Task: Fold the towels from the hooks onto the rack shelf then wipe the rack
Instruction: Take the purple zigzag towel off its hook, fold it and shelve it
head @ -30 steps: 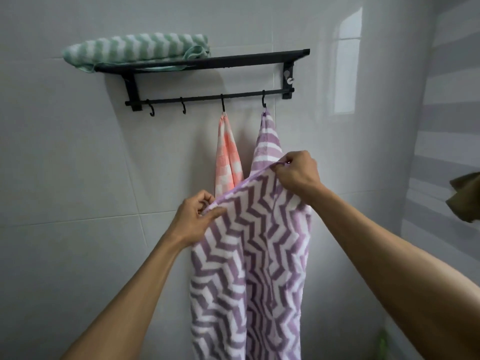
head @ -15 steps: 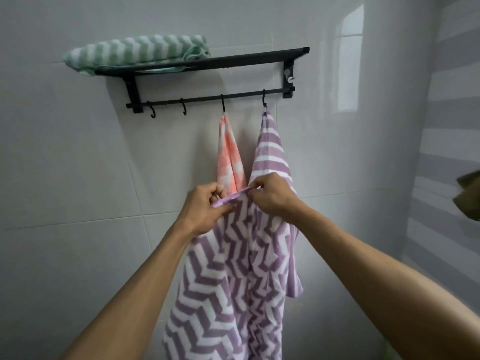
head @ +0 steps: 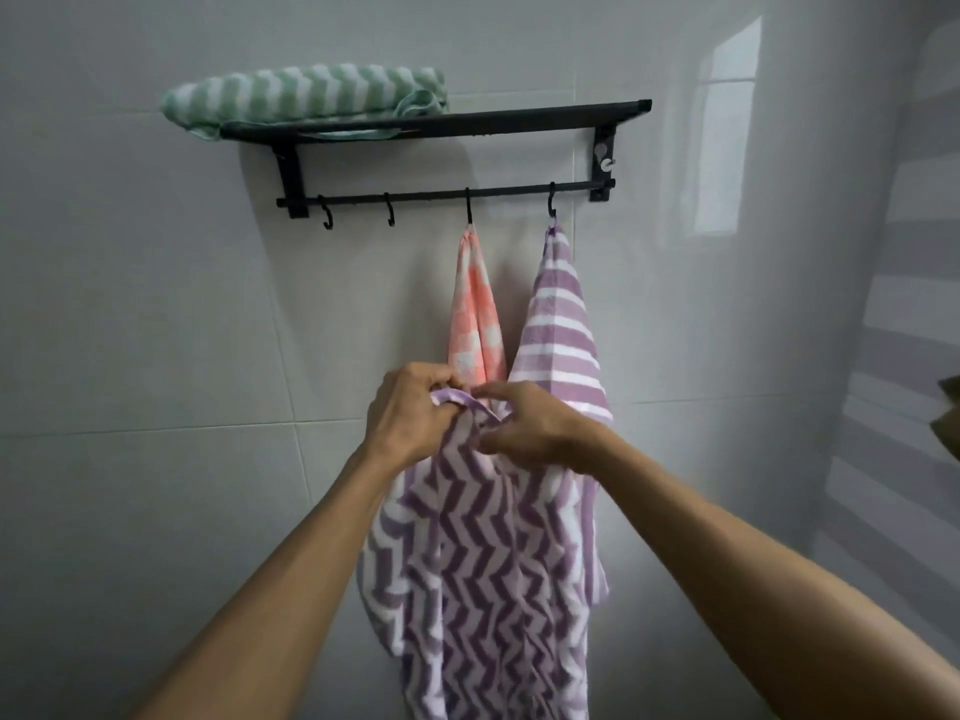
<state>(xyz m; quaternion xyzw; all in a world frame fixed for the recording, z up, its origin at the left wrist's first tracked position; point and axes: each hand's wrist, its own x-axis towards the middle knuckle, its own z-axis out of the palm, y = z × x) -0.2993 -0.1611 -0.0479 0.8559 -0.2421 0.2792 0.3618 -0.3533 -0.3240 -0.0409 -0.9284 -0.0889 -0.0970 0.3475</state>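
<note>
A purple and white zigzag towel (head: 488, 579) hangs from the rightmost hook (head: 552, 204) of a black wall rack (head: 519, 118). My left hand (head: 410, 413) and my right hand (head: 524, 423) meet in front of it, and both pinch its upper edge, bunched between them. A pink and white towel (head: 475, 314) hangs from the hook beside it, its lower part hidden behind my hands. A folded green and white towel (head: 306, 93) lies on the left end of the rack shelf.
Two bare hooks (head: 358, 216) hang at the left of the rack's lower bar. White tiled wall surrounds the rack. A striped surface and a dark brownish object (head: 948, 418) stand at the right edge.
My hands have come together, drawing the purple towel's held edge from a wide span into a bunch. The towel's hanging folds have shifted.
</note>
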